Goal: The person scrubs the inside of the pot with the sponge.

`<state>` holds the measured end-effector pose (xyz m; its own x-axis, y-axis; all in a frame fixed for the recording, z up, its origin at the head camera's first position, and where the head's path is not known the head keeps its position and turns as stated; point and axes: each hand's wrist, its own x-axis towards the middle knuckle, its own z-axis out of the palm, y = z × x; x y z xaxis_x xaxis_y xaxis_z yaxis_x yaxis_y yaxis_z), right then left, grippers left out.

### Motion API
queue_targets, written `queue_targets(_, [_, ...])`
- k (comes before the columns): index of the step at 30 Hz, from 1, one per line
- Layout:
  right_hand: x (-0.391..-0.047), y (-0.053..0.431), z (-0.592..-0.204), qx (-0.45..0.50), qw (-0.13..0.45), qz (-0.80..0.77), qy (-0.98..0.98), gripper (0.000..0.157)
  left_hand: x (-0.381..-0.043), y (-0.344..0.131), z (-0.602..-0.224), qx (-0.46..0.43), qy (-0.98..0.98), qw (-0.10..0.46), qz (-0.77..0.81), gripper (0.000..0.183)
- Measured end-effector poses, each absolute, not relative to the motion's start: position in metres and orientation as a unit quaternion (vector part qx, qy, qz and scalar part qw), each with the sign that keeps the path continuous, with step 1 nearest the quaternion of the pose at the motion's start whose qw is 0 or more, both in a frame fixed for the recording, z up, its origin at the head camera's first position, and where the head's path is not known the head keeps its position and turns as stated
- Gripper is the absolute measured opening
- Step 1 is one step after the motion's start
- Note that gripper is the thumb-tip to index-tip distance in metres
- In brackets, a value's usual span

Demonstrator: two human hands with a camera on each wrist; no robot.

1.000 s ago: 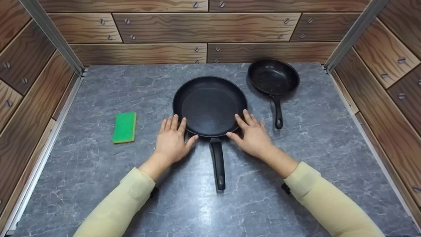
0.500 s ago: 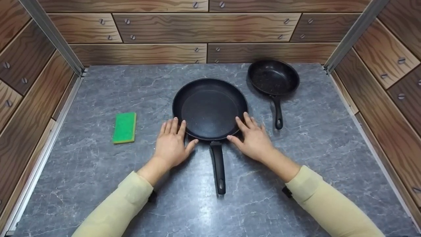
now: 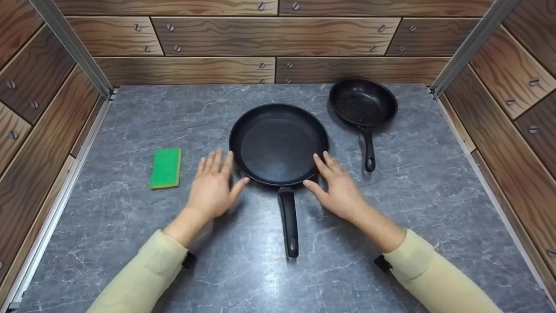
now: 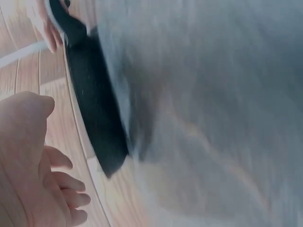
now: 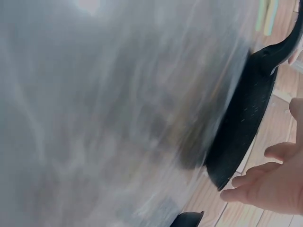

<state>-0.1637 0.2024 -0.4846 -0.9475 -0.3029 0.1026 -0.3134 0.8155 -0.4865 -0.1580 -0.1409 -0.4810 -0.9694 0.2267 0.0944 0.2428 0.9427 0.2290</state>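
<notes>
Sponge mid-left, then left hand, fingers straight, grip empty, beside the big pan, centre frame. Right hand is by its lower-right rim, fingers extended, holding nothing. Looks like pan-positioning imo; next move probably needs both hands clear.

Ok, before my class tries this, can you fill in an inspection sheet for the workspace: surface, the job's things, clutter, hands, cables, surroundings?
Surface: grey marbled table, with glare on the near side.
Job's things: big pan, upright on the table, its handle toward the person.
Clutter: small pan at far right and green sponge at left, both apart from the big pan.
Hands: left hand and right hand beside the big pan, fingers extended; firm contact can't be confirmed.
Cables: nothing seen.
Surroundings: wood-patterned walls on three sides, metal posts at the far corners.
</notes>
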Motion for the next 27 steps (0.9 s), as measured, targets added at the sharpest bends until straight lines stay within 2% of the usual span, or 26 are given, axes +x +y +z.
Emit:
queue_targets(5, [-0.145,0.197,-0.480,0.169,0.033,0.330,-0.928,0.077,-0.162,-0.173,-0.475,-0.084,-0.987,0.037,-0.131,0.088])
queue_targets(9, [-0.133,0.192,-0.479,0.146,0.026,0.386,-0.911,0.070,-0.164,-0.201,-0.475,-0.058,-0.988,0.039,-0.136,0.089])
queue_targets(17, [-0.117,0.181,-0.481,0.074,-0.081,0.586,-0.803,0.062,-0.167,-0.249,-0.482,-0.017,-0.985,0.041,-0.169,0.087])
queue_targets(22, [-0.112,0.176,-0.481,0.040,-0.138,0.620,-0.771,0.059,-0.167,-0.266,-0.489,0.003,-0.982,0.024,-0.187,0.085])
queue_targets(27, [-0.110,0.172,-0.483,0.024,-0.183,0.639,-0.747,0.062,-0.170,-0.271,-0.495,0.017,-0.983,0.001,-0.182,0.085])
